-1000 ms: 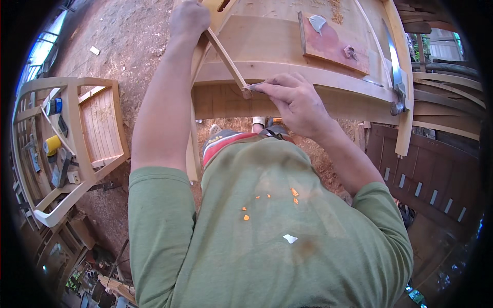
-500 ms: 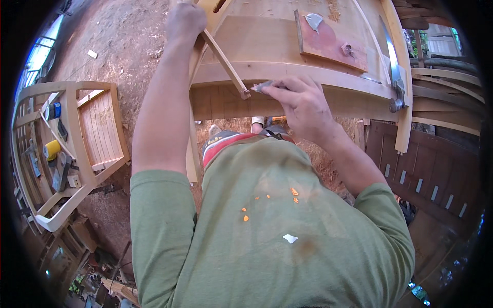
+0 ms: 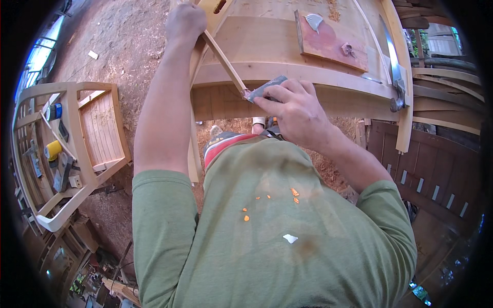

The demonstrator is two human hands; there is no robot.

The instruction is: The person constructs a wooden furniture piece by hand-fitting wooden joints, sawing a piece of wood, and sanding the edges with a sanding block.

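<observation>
My left hand (image 3: pixel 186 23) is closed around the upper end of a thin wooden strip (image 3: pixel 224 59), which slants down toward my right. A bit of pinkish paste sits on the strip's lower end. My right hand (image 3: pixel 303 110) grips a flat grey scraper blade (image 3: pixel 269 87) between thumb and fingers, its tip touching that pasted end. Beyond the right hand, a reddish board (image 3: pixel 328 49) carries a white dollop (image 3: pixel 314 21) and a small pinkish lump (image 3: pixel 348 50). It rests on a pale wooden furniture frame (image 3: pixel 287 72).
At right on the frame lie a long shiny metal blade (image 3: pixel 391 49) and a metal tool head (image 3: pixel 397 98). To my left, another wooden frame (image 3: pixel 82 138) holds a yellow tape measure (image 3: pixel 52 150), a blue-and-black container (image 3: pixel 53 111) and hand tools. Dark slatted panels (image 3: pixel 431 169) stand at right.
My right hand has turned the scraper blade so its flat face shows and brought its tip against the strip's pasted end. The left hand and strip have barely moved.
</observation>
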